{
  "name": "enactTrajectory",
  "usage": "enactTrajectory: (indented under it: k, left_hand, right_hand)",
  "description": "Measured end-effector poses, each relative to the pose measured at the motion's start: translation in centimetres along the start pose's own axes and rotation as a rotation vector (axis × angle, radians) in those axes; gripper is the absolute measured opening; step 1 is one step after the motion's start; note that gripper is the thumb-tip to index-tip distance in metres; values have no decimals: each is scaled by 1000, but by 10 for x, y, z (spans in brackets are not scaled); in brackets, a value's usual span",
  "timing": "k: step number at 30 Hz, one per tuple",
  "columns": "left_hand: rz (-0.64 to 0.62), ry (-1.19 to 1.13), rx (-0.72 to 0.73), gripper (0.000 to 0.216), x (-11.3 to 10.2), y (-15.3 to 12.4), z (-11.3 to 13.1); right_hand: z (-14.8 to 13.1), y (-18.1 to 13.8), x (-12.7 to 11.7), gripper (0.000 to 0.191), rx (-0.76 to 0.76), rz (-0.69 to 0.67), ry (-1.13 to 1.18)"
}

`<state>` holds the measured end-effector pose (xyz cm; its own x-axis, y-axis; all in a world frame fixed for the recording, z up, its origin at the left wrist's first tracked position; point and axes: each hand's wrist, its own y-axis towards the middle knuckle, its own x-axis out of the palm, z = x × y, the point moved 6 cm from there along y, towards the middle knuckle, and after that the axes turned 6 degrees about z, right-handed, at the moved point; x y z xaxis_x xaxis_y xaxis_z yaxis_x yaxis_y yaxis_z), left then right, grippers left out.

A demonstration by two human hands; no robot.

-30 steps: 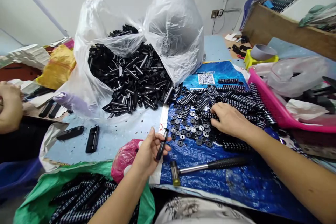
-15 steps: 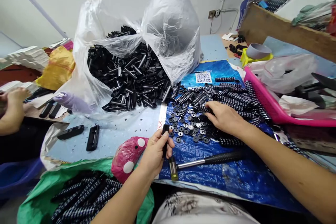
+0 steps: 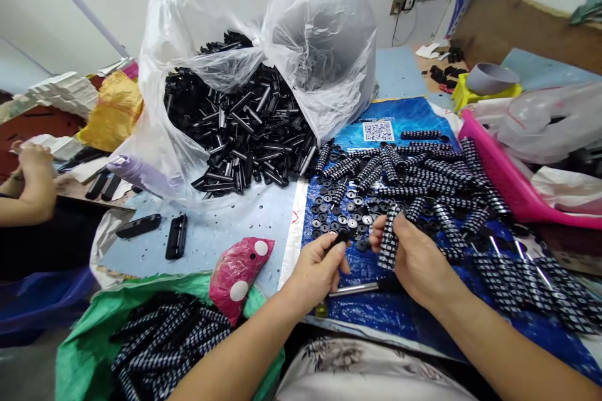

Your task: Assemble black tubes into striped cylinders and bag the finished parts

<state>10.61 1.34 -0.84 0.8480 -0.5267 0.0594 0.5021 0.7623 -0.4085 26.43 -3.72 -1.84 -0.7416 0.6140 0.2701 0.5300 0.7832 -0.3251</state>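
Note:
My left hand (image 3: 317, 269) is closed around a small black plastic piece (image 3: 342, 238), mostly covered by the fingers. Just to its right, my right hand (image 3: 418, 260) grips a black roller with white dots (image 3: 388, 241), held nearly upright. The two pieces are apart. Under my hands lies a hammer (image 3: 355, 289), its head and grip partly hidden. Many small round black discs (image 3: 352, 223) are scattered on the blue sheet (image 3: 418, 332) beyond my left hand. Behind and beside my right hand, more dotted rollers (image 3: 437, 178) lie heaped, some with metal rods showing.
A clear plastic bag (image 3: 324, 31) spills black plastic parts (image 3: 244, 131) on the table. A green sack (image 3: 78, 351) of dotted rollers stands front left, by a pink bundle (image 3: 242, 276). A pink basket (image 3: 498, 169) stands right. Another person's hand (image 3: 35, 160) is at far left.
My right hand has lifted a dotted roller from the heap and brought it toward me. My left hand has moved right with the black piece. The view has shifted slightly.

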Motion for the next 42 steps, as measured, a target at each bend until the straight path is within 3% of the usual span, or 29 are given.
enactTrajectory:
  k: [3, 5, 13, 17, 20, 23, 27, 30, 32, 36, 42]
  left_hand:
    - [21, 11, 3, 48, -5, -5, -4]
    - [25, 12, 1, 46, -6, -8, -5]
    - [94, -12, 100, 35, -3, -11, -3]
    - [163, 54, 271, 26, 9, -14, 12]
    - [121, 43, 306, 24, 24, -13, 20]
    - [99, 41, 289, 22, 27, -10, 23]
    - [82, -35, 192, 23, 12, -14, 21]
    - [42, -58, 142, 31, 7, -19, 18]
    - [87, -66, 126, 39, 5, -20, 15]
    - [207, -150, 81, 55, 5, -21, 6]
    - [151, -412, 80, 39, 15, -25, 3]
  right_hand:
    - [2, -2, 8, 53, 184, -21, 170]
    - [2, -4, 12, 50, 228, -42, 214]
    - [3, -24, 20, 48, 165, -105, 246]
    - [1, -25, 21, 41, 101, 13, 305]
    - [5, -22, 23, 42, 41, 41, 243]
    - [3, -20, 22, 51, -149, -84, 22]
    - [-16, -32, 15, 108, -741, -261, -520]
    - [-22, -45, 13, 103, -1045, -339, -758]
    - [-26, -50, 12, 98, -1138, -324, -774]
    - [-31, -64, 20, 105, -1255, -329, -774]
    - [-31, -78, 26, 101, -1376, -333, -819]
